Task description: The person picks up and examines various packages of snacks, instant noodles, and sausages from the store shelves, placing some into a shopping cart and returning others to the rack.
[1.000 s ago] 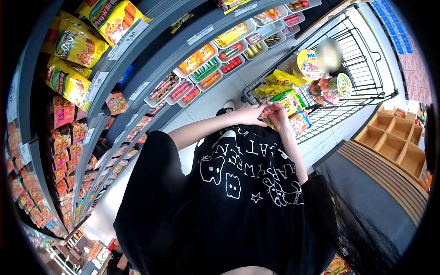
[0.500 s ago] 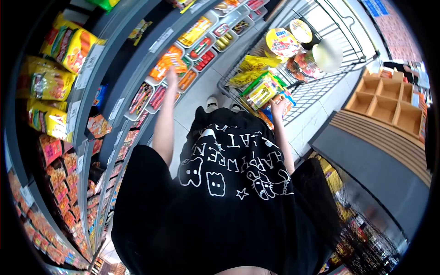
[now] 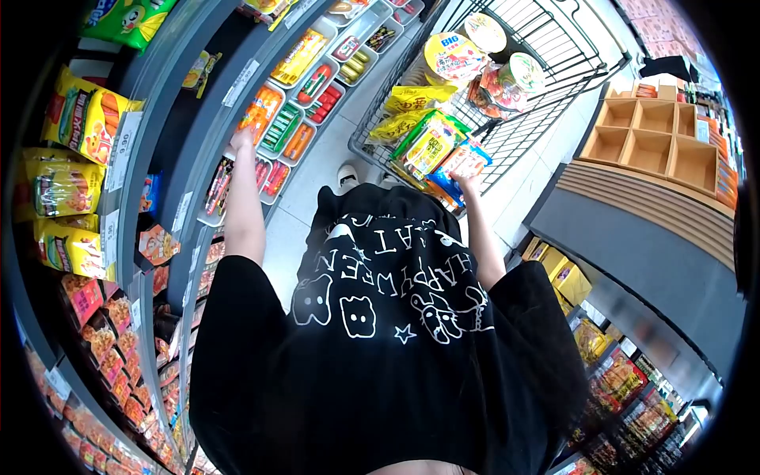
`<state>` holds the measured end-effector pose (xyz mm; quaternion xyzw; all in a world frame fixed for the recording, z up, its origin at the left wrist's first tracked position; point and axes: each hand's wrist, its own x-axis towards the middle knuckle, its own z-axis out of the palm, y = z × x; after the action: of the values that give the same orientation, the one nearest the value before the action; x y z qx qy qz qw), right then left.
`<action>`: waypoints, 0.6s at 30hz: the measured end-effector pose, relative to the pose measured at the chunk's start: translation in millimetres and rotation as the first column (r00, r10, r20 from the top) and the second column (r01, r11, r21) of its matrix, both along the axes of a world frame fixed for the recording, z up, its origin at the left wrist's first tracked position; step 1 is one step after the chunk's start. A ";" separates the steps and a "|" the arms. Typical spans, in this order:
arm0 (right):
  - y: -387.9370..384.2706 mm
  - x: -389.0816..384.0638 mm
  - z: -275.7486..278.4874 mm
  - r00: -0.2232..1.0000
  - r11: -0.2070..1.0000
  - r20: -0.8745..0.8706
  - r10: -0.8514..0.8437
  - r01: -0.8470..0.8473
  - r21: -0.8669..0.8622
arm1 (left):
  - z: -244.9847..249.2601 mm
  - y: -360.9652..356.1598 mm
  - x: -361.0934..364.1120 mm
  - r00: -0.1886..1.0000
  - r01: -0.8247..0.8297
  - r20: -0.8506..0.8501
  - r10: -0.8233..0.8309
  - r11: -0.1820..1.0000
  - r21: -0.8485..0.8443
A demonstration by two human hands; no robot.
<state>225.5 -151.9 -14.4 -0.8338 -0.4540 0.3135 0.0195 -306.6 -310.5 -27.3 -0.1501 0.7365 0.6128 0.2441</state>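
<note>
My left hand reaches into the low shelf, at the near end of a tray of orange packets. Its fingers blend in with the packets, and I cannot tell whether they grip one. Beside that tray sit a tray of green sticks and a tray of orange sticks. My right hand is closed on a blue and white snack packet at the near end of the shopping cart. Against it lies a green and yellow packet, with yellow bags just behind.
Two instant noodle tubs and a clear-wrapped item lie deeper in the cart. Tall shelves with hanging yellow sausage bags line my left. A counter with a wooden compartment box stands on the right. Floor tiles show between.
My left hand has moved left and back, from over the neighbouring trays to the orange packets, and the green tray now shows. My right hand stays at the packets in the cart.
</note>
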 end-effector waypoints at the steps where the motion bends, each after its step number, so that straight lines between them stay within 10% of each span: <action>1: 2.2 -1.3 6.1 1.000 0.999 -0.026 -0.016 0.015 -0.043 | -21.9 -5.2 -4.1 0.977 0.087 -0.180 -0.114 0.985 -0.150; 3: 4.6 -3.6 20.4 0.971 0.995 -0.233 -0.056 0.036 -0.088 | -6.7 -2.6 8.1 0.857 0.069 -0.390 -0.336 0.826 -0.560; 7: 11.7 14.0 -25.0 0.682 0.921 -0.619 -0.389 0.288 -0.261 | -2.7 -9.8 75.0 0.784 0.071 -0.446 -0.431 0.777 -0.626; 9: 10.1 9.8 -18.4 0.639 0.927 -0.673 -0.372 0.295 -0.232 | 55.6 -7.1 116.3 0.908 0.386 -0.154 -0.390 0.921 -0.058; 13: 5.0 -2.2 30.3 0.839 0.983 -0.517 -0.170 0.182 -0.028 | 47.5 -14.8 159.7 0.662 0.727 -0.204 -0.721 0.684 -0.060; 18: -12.5 -60.4 157.8 0.667 0.953 -0.721 0.187 0.056 0.299 | 152.0 10.7 206.1 0.514 0.825 -0.141 -0.846 0.442 0.354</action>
<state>165.2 -164.4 143.4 -0.6041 -0.4782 0.5541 0.3152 -100.5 -299.9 124.6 0.2646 0.5743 0.5369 0.5585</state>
